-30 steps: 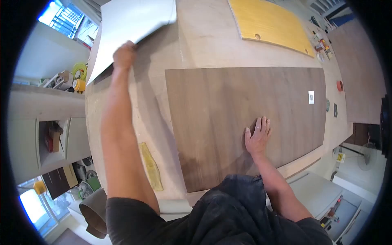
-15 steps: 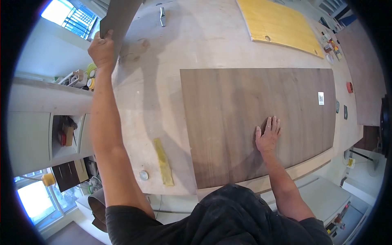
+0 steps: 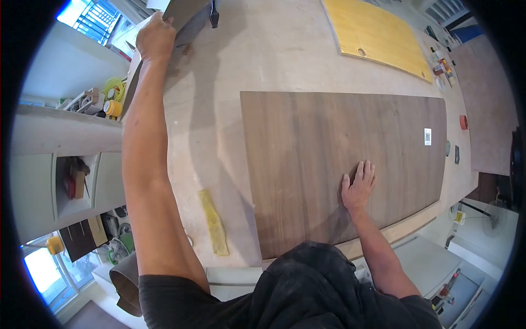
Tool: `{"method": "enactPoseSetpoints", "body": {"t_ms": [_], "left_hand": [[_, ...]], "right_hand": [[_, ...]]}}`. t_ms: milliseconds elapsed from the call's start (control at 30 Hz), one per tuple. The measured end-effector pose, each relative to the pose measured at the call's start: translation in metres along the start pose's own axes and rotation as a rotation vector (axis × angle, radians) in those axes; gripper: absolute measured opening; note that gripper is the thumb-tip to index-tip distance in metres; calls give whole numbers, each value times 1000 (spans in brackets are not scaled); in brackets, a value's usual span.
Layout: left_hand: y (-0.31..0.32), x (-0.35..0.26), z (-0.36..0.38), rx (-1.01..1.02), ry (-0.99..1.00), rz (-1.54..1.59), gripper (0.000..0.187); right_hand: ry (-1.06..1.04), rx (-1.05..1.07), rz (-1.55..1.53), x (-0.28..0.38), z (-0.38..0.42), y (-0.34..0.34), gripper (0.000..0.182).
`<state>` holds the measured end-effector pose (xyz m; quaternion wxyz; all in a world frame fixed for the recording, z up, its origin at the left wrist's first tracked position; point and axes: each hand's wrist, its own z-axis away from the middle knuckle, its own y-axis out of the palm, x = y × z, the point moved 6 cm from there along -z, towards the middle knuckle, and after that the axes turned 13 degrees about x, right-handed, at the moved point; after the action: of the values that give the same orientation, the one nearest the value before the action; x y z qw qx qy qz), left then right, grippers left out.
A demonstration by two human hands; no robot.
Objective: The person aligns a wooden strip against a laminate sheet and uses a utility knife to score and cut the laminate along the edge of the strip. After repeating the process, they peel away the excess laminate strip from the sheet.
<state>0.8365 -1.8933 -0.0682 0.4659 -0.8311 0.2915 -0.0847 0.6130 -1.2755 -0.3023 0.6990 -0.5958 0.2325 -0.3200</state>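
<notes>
My left hand (image 3: 156, 38) is at the upper left with its fingers closed on the edge of a thin grey-brown sheet (image 3: 186, 11), most of which lies outside the view. My right hand (image 3: 358, 186) rests flat on a wood-grain panel (image 3: 307, 159), fingers stretched out. The panel lies on the pale worktable (image 3: 213, 137) and bears a white printed label (image 3: 427, 136) near its right side. Left of the panel lies a yellowish strip (image 3: 213, 223). A dark-looking tool (image 3: 214, 15) lies just right of the held sheet.
A yellow board (image 3: 378, 38) lies at the table's far side. Small bottles (image 3: 440, 68) and a red tape roll (image 3: 463, 122) are along the right. At the left are an open shelf (image 3: 76, 186) and a yellow container (image 3: 113, 108) with other items. A rolled sheet (image 3: 126, 285) stands lower left.
My left hand has moved up and to the right with the sheet, more of which is now out of view. My right hand stays on the panel. The view has shifted slightly.
</notes>
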Motion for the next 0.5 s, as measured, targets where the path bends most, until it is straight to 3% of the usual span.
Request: {"method": "enactPoseSetpoints", "body": {"t_ms": [133, 267, 400, 500], "left_hand": [[-5, -18, 18, 128, 85, -25, 19], [-30, -58, 34, 55, 321, 37, 18], [-87, -78, 36, 57, 199, 103, 17], [-143, -76, 38, -51, 144, 115, 19]], "right_hand": [[-4, -33, 3, 4, -1, -3, 74], [27, 24, 3, 4, 1, -8, 73], [43, 27, -28, 3, 4, -11, 72], [44, 11, -63, 0, 7, -13, 71]]}}
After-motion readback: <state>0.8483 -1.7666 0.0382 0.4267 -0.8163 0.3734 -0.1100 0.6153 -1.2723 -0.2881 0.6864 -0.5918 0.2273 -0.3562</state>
